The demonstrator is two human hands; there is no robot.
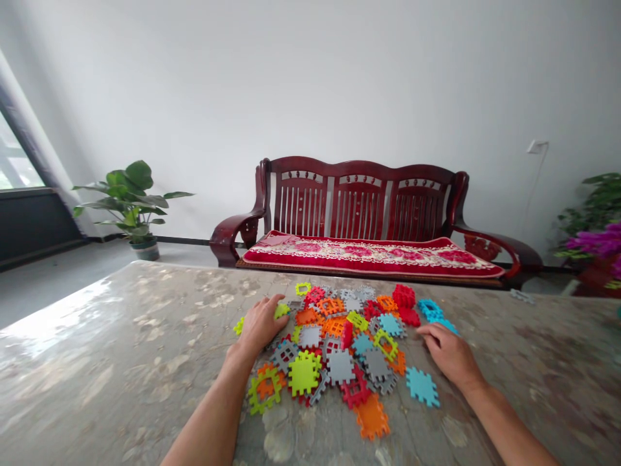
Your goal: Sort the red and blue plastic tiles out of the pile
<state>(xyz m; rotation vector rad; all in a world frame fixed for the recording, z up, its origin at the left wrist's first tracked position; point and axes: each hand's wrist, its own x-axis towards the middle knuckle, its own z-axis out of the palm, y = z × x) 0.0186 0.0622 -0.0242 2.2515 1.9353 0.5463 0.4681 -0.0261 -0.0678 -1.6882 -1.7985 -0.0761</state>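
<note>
A heap of flat plastic interlocking tiles [339, 343] in red, orange, lime, grey and blue lies on a marbled table [121, 362]. My left hand [259, 323] rests palm down on the heap's left side, fingers spread over a lime tile [281, 310] and grey ones. On the right side my right hand [449, 353] lies flat with its fingers stretched out, its fingertips near a blue tile [439, 321]. Neither hand grips anything. Another blue tile [422, 386] sits just in front of my right hand.
An orange tile [372, 417] lies nearest me. One grey tile [521, 296] sits apart at the table's far right. Beyond the table stand a dark red wooden bench [359, 207] with a floral cushion, a potted plant [130, 200] at left, and plants [599, 239] at right.
</note>
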